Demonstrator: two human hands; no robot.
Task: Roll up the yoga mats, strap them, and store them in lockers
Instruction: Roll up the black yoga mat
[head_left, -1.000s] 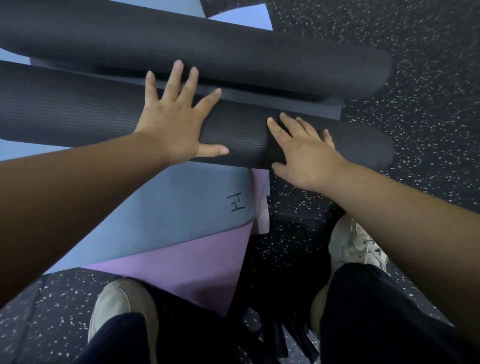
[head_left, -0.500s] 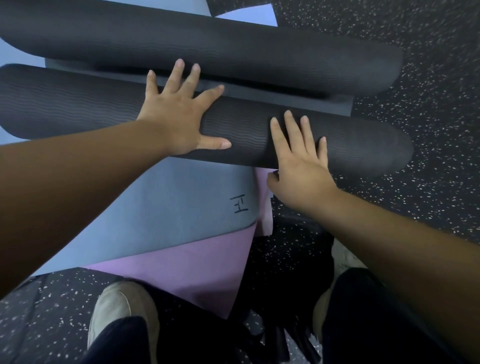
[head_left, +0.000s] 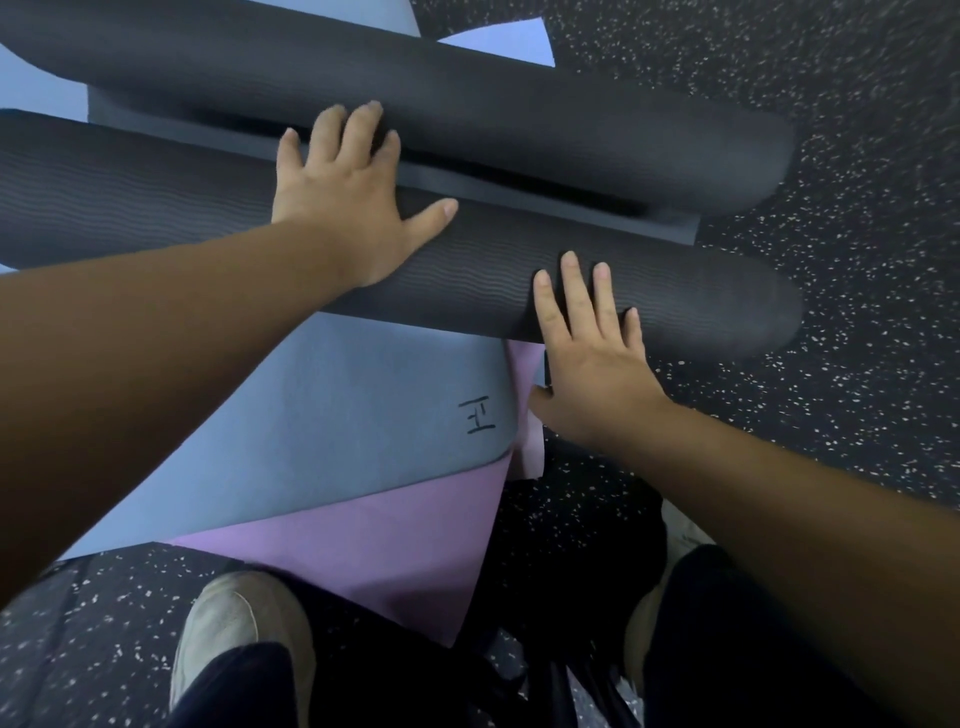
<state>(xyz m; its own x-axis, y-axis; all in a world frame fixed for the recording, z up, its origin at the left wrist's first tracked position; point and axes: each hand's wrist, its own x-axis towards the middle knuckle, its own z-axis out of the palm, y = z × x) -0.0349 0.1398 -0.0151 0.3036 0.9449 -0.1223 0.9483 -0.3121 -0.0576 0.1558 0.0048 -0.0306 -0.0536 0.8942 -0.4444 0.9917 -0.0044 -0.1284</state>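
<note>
A dark grey ribbed yoga mat roll (head_left: 675, 291) lies across the floor in front of me. My left hand (head_left: 348, 192) presses flat on top of it, fingers reaching over its far side toward a second dark roll (head_left: 519, 114) just behind. My right hand (head_left: 592, 353) rests on the near side of the ribbed roll with straight fingers. A strip of flat grey mat (head_left: 597, 208) shows between the two rolls. Under the near roll lie a flat blue mat (head_left: 337, 415) with a black mark and a purple mat (head_left: 389, 540).
The floor is dark speckled rubber (head_left: 831, 415). My two feet in light shoes (head_left: 234, 623) stand at the near edge of the purple mat. Something black (head_left: 582, 545) lies on the floor between my legs.
The near roll has turned away from me, closing on the far roll. My left hand slid over its top; my right hand dropped lower on its near side.
</note>
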